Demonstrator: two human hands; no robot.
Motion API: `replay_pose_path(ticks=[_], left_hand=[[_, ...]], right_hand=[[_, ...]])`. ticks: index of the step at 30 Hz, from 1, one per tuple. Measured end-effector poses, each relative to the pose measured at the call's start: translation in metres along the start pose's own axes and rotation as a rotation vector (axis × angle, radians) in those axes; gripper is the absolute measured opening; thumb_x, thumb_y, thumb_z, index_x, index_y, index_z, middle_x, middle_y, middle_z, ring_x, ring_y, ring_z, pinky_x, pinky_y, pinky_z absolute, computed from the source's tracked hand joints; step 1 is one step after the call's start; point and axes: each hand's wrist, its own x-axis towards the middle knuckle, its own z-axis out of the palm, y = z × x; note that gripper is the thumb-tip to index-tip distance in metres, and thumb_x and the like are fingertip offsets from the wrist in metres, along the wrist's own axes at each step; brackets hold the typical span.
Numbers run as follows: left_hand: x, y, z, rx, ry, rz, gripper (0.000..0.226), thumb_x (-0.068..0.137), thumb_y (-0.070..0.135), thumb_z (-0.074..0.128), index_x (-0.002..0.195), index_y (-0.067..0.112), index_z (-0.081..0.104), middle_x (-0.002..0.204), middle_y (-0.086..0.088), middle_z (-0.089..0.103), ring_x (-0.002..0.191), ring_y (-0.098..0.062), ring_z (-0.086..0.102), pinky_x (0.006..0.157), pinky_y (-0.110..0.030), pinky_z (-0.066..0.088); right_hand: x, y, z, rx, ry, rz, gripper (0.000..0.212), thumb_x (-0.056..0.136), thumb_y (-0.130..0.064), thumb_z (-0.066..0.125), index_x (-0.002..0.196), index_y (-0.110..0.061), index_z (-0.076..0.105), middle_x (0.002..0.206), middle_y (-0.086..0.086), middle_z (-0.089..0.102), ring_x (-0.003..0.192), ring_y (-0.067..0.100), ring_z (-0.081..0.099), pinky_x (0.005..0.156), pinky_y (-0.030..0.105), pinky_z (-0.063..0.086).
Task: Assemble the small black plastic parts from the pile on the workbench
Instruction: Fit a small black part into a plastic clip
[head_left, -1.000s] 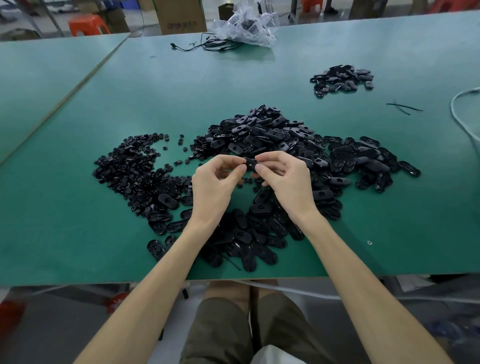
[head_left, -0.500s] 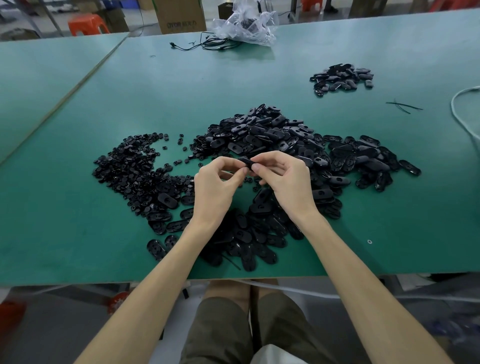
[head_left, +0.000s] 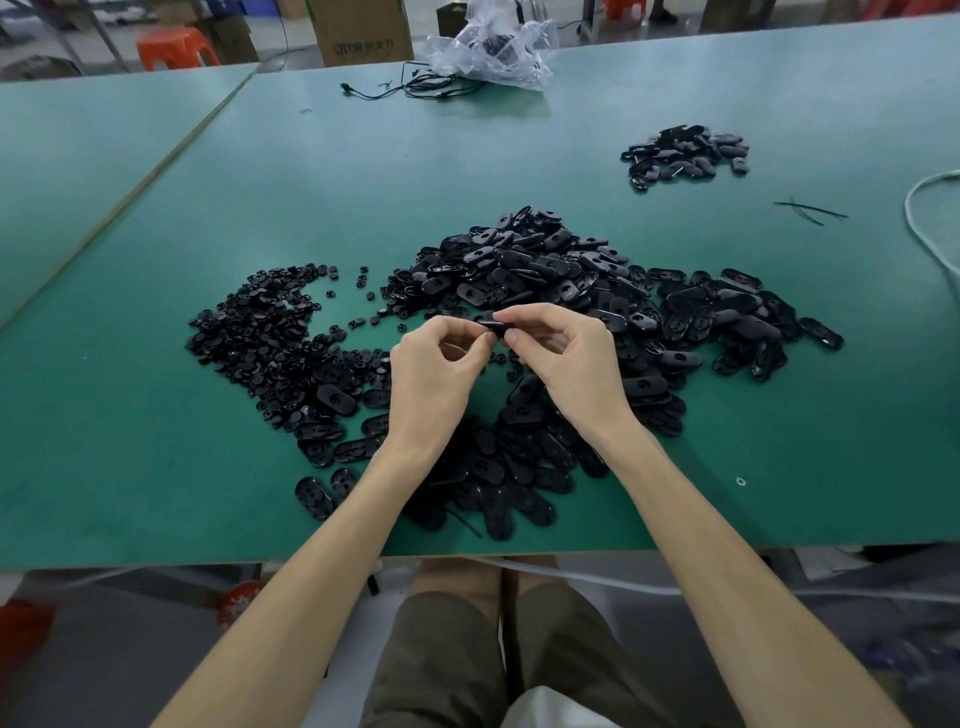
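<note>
- Counter (head_left: 156, 467): green top. Flat oval black shells (head_left: 488, 470) lie loose at its near edge, beneath both forearms.
- Left grip (head_left: 436, 374): held above the shells, thumb and forefinger pinching the left end of one small black plastic part (head_left: 493, 326); remaining fingers curled.
- Right grip (head_left: 566, 358): pinching the same part's right end, forefinger above, thumb below.
- Main pile (head_left: 545, 280) of oval shells sits just behind the hands. A heap of smaller black pieces (head_left: 270, 332) adjoins it on the left.
- Separate small pile (head_left: 685, 153): far right, well apart.
- Clear plastic bag (head_left: 493, 52): at the far edge, dark items inside. A black cable (head_left: 415, 88) lies beside it.
- Cardboard box (head_left: 363, 31): beyond the counter, contents not visible.
</note>
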Motion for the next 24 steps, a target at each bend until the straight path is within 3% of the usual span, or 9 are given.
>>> replay_pose_path(ticks=[3, 8, 12, 16, 20, 24], left_hand=[[-0.0003, 0.0019, -0.0003, -0.006, 0.010, -0.005, 0.004, 0.091, 0.024, 0.080, 0.091, 0.022, 0.076, 0.077, 0.011, 0.074, 0.071, -0.010, 0.069, 0.065, -0.020, 0.056], [-0.0013, 0.0020, -0.0013, 0.001, 0.036, 0.019, 0.012, 0.089, 0.026, 0.081, 0.089, 0.020, 0.070, 0.083, 0.012, 0.072, 0.076, -0.007, 0.064, 0.069, -0.016, 0.050], [0.0004, 0.0022, -0.0019, -0.069, 0.041, -0.029, 0.025, 0.088, 0.028, 0.082, 0.104, 0.018, 0.066, 0.098, 0.009, 0.070, 0.085, -0.008, 0.065, 0.076, -0.019, 0.051], [0.0017, 0.0049, -0.0040, -0.205, -0.019, -0.045, 0.017, 0.092, 0.022, 0.078, 0.107, 0.016, 0.071, 0.095, 0.004, 0.076, 0.085, -0.013, 0.073, 0.078, -0.023, 0.055], [0.0006, 0.0058, -0.0034, -0.239, -0.048, -0.021, 0.012, 0.093, 0.016, 0.077, 0.101, 0.012, 0.070, 0.091, -0.001, 0.076, 0.083, -0.014, 0.073, 0.076, -0.024, 0.056], [-0.0012, 0.0081, -0.0012, -0.195, -0.040, 0.029, 0.012, 0.097, 0.013, 0.070, 0.105, 0.011, 0.061, 0.100, 0.001, 0.072, 0.092, -0.013, 0.069, 0.084, -0.028, 0.055]], right_hand=[[0.0004, 0.0004, -0.0009, 0.003, -0.022, -0.001, 0.022, 0.095, -0.006, 0.073, 0.110, -0.020, 0.081, 0.101, -0.010, 0.080, 0.096, 0.008, 0.075, 0.091, 0.030, 0.060], [0.0004, 0.0013, -0.0004, 0.072, -0.046, 0.022, 0.026, 0.095, -0.003, 0.072, 0.106, -0.025, 0.079, 0.098, -0.004, 0.081, 0.092, 0.015, 0.077, 0.082, 0.030, 0.060], [0.0012, -0.0001, -0.0009, 0.159, -0.049, 0.027, 0.025, 0.094, 0.001, 0.072, 0.104, -0.021, 0.078, 0.098, 0.001, 0.081, 0.090, 0.017, 0.077, 0.078, 0.026, 0.059], [0.0022, -0.0012, -0.0025, 0.193, -0.052, 0.022, 0.025, 0.090, -0.001, 0.079, 0.101, -0.023, 0.077, 0.100, -0.002, 0.081, 0.095, 0.016, 0.077, 0.088, 0.029, 0.060], [0.0019, -0.0004, -0.0036, 0.185, -0.052, 0.036, 0.024, 0.089, -0.002, 0.079, 0.098, -0.024, 0.076, 0.097, -0.004, 0.080, 0.093, 0.012, 0.076, 0.087, 0.024, 0.058], [0.0007, 0.0001, -0.0031, 0.096, -0.039, 0.012, 0.019, 0.091, -0.009, 0.079, 0.099, -0.026, 0.079, 0.109, -0.006, 0.077, 0.100, 0.012, 0.073, 0.090, 0.036, 0.058]])
